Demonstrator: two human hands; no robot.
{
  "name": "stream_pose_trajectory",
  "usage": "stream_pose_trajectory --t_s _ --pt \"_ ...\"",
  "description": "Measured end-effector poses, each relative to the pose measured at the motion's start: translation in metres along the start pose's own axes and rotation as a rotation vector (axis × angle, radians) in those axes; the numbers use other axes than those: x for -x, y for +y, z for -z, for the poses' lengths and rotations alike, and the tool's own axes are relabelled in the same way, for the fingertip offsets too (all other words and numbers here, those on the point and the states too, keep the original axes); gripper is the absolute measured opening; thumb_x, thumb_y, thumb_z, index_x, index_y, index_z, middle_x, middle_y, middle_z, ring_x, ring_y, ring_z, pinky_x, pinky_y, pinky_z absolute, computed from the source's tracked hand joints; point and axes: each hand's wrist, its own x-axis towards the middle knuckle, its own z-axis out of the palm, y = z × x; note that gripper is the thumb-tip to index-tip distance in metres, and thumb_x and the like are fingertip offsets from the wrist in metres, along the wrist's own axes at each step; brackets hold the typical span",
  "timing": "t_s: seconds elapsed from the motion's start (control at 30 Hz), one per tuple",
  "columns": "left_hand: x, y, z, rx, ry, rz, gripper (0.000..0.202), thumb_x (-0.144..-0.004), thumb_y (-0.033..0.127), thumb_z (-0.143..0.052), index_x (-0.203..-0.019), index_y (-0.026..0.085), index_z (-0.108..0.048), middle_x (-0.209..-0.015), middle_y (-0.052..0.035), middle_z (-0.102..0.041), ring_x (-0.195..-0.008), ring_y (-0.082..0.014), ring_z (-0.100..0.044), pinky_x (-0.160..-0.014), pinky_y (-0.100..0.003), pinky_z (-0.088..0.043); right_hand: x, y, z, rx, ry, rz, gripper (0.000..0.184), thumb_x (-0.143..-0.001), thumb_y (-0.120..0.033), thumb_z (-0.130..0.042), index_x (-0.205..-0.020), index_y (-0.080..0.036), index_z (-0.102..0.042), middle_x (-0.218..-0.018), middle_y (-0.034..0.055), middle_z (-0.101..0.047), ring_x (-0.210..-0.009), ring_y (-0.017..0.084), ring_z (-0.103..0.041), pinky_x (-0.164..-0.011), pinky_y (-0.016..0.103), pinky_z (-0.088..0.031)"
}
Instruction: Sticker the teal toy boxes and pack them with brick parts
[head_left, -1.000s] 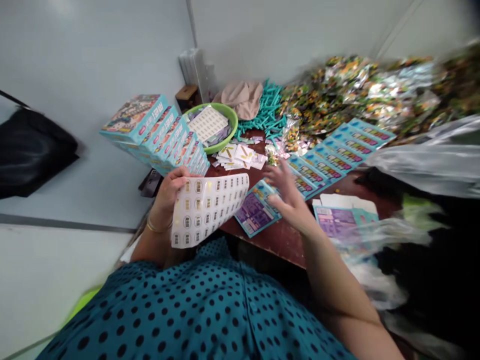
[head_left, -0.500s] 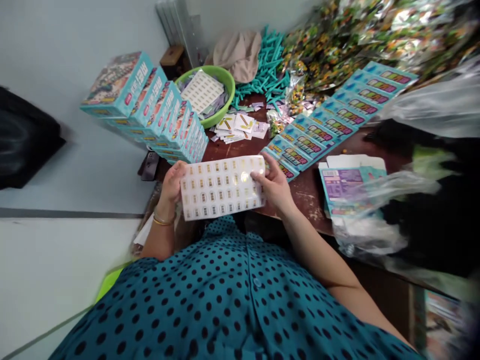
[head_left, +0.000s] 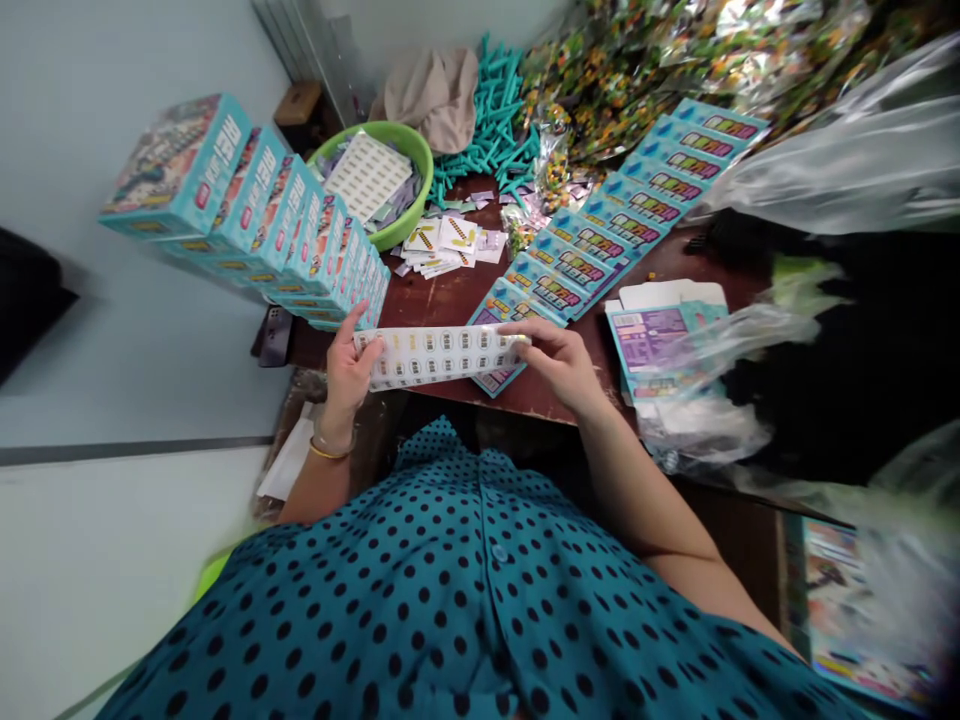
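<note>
Table beyond the sheet. We pinch its ends, left hand and right hand; even tension should steady it.

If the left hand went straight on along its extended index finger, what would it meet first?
Probably the stack of blue boxes: the left hand, holding one end of the sticker sheet, points its index finger toward the stack's lower end. Depth is unclear, so any gap cannot be judged.
</note>
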Motion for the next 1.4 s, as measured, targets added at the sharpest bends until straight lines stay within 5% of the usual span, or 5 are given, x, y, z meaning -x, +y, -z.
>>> stream_pose_trajectory --t_s 0.47,0.77,0.93,1.13,1.4 --pt "0.007 0.006 -0.008 -0.019 0.096 0.089 0.034 -0.082 0.051 -0.075 -0.076 0.019 -0.068 -0.060 0.0027 -0.061 -0.050 -0.0088 -0.051 -0.047 -0.019 -0.039 0.007 0.007 0.007 0.040 -0.006 -0.048 0.016 -0.081 -0.035 -0.080 -0.095 -0.027 -0.083 -0.092 0.0027 -0.078 -0.086 0.020 -0.070 -0.080 0.034 -0.055" --pt "0.010 -0.001 -0.003 -0.512 0.200 -0.128 0.027 -0.093 0.047 -0.064 -0.086 0.021 -0.070 -0.077 -0.0025 -0.069 -0.074 -0.0179 -0.065 -0.070 -0.029 -0.052 0.014 0.020 -0.003 0.206 0.047 -0.025 0.018 -0.084 -0.037 -0.077 -0.076 -0.021 -0.074 -0.077 0.0020 -0.074 -0.071 0.017 -0.066 -0.069 0.032 -0.053" --pt "0.011 0.002 -0.042 -0.784 -0.199 -0.471 0.036 -0.097 0.050 -0.057 -0.116 0.023 -0.073 -0.123 -0.0093 -0.072 -0.127 -0.0268 -0.058 -0.114 -0.046 -0.036 0.014 0.013 -0.019 0.259 -0.057 0.116 0.020 -0.090 -0.039 -0.073 -0.079 -0.022 -0.072 -0.080 0.0024 -0.074 -0.074 0.018 -0.066 -0.076 0.033 -0.054" --pt "0.022 0.005 -0.076 -0.497 -0.317 -0.342 0.024 -0.095 0.040 -0.066 -0.081 0.024 -0.078 -0.072 -0.0025 -0.071 -0.069 -0.0155 -0.063 -0.069 -0.030 -0.046 0.018 0.008 -0.017 0.251 0.079 0.065 0.024 -0.084 -0.042 -0.078 -0.071 -0.023 -0.072 -0.073 0.0013 -0.073 -0.067 0.017 -0.065 -0.067 0.032 -0.053" --pt "0.022 0.015 -0.082 -0.343 -0.376 -0.121 0.015 -0.089 0.034 -0.072 -0.093 0.022 -0.080 -0.090 -0.0038 -0.080 -0.078 -0.0168 -0.071 -0.072 -0.028 -0.053 0.027 0.011 -0.014 0.022 0.126 -0.105 0.018 -0.082 -0.041 -0.078 -0.081 -0.023 -0.077 -0.081 0.0019 -0.076 -0.075 0.017 -0.068 -0.071 0.032 -0.055"
